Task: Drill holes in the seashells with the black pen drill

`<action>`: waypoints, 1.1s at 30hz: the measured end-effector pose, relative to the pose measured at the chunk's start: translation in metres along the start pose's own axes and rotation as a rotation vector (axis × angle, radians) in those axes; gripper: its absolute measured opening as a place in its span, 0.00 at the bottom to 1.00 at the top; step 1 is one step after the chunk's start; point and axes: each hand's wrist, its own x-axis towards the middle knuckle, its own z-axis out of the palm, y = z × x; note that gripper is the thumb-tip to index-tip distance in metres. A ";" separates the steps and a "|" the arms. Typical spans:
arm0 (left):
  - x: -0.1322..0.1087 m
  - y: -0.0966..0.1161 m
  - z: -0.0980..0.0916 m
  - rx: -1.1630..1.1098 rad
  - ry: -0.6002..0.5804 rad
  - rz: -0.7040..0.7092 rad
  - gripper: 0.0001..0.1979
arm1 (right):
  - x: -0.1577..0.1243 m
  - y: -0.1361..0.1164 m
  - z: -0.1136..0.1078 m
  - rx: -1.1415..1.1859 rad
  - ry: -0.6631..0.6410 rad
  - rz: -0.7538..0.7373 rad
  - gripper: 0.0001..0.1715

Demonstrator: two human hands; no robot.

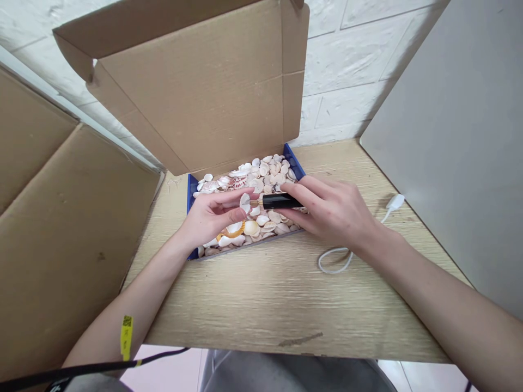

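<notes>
Over the open box [296, 163] of seashells [272, 166], pinches a white shell [244, 203] between thumb and fingers of the left hand [210, 215]. Grips a black tool [280, 201] in the right hand [339, 209], thin tip [259, 202] toward that shell (touching or not, too small to tell). Crosses a white cable [346, 263] on the wooden table [245, 305] with the right wrist [378, 239].

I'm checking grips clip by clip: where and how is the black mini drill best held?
Probably around the thick body of the black mini drill, from the right and above, where the right hand holds it. The body is a straight cylinder, and its thin bit points left toward the shell in the left hand.
</notes>
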 end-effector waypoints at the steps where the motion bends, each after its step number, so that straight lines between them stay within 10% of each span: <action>1: 0.000 0.000 0.000 0.002 0.004 0.003 0.18 | 0.000 0.001 0.000 -0.009 0.010 -0.011 0.14; 11: -0.001 0.000 -0.001 -0.094 -0.097 -0.120 0.21 | 0.000 0.004 0.000 -0.035 0.155 -0.059 0.10; 33: -0.002 -0.002 0.000 0.032 -0.067 -0.073 0.23 | 0.000 -0.011 0.007 0.097 -0.062 0.045 0.21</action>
